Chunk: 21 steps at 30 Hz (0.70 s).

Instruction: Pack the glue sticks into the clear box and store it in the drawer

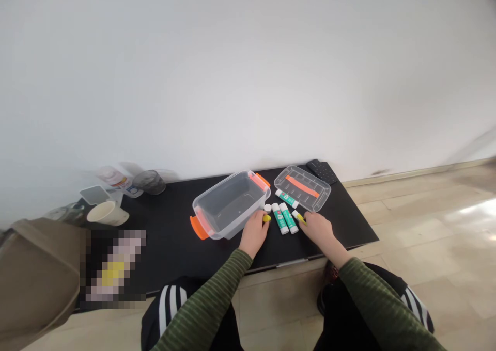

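"What have you got?"
"My right hand (315, 228) pinches a yellow-and-white stick (299, 217), at two o'clock from my left hand (254, 232). That one touches a yellow thing (266, 218); can't tell if it's pinching."

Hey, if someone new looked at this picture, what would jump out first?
Probably the clear box with bright orange latches, around the middle of the black table. Next, perhaps, the green-and-white tubes: two side by side between the left hand and the right hand, a third by the clear lid. That lid, with its orange strip, lies right of the box.
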Motion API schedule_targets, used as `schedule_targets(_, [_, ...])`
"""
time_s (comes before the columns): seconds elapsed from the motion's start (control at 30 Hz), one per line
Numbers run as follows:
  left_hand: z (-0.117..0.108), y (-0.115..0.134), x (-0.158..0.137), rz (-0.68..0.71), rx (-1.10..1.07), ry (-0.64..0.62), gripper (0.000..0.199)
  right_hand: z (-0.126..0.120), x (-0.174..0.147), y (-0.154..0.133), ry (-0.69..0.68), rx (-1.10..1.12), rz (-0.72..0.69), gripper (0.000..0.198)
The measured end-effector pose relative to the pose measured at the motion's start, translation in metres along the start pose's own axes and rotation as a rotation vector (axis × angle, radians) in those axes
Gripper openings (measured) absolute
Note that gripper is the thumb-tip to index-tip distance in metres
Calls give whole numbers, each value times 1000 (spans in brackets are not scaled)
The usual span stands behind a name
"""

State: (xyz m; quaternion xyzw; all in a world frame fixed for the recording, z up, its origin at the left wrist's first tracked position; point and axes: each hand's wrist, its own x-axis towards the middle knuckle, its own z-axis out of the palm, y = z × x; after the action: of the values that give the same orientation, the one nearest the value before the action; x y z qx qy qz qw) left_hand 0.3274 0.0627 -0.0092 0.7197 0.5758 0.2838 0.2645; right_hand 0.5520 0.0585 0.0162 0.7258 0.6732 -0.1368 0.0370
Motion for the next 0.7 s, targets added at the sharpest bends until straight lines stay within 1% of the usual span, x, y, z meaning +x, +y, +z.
schedule_targets(0.07, [1,-2,1,-39,-159,22,14,-2,-1,0,12,5,-3,26])
schedule_targets(0.13, [4,-3,2,-113,-369,20,13,-4,-2,0,26,22,5,26])
schedule_targets(0.23, [8,-2,2,-254,-717,-17,23,-6,-7,-2,67,79,-1,26])
schedule_targets(0.33, [8,2,1,-357,-962,-46,33,-3,-13,-5,144,168,-86,24])
schedule_targets(0.43, [5,6,1,-425,-1124,-66,34,1,-19,-9,208,279,-213,22])
schedule_targets(0.57, [-1,14,-1,-480,-1252,-96,29,5,-25,-14,240,419,-401,20])
schedule_targets(0.63, [-3,17,-2,-485,-1288,-122,28,5,-27,-16,243,447,-452,19])
schedule_targets(0.7, [-5,20,-4,-475,-1309,-145,30,6,-28,-17,245,452,-463,19])
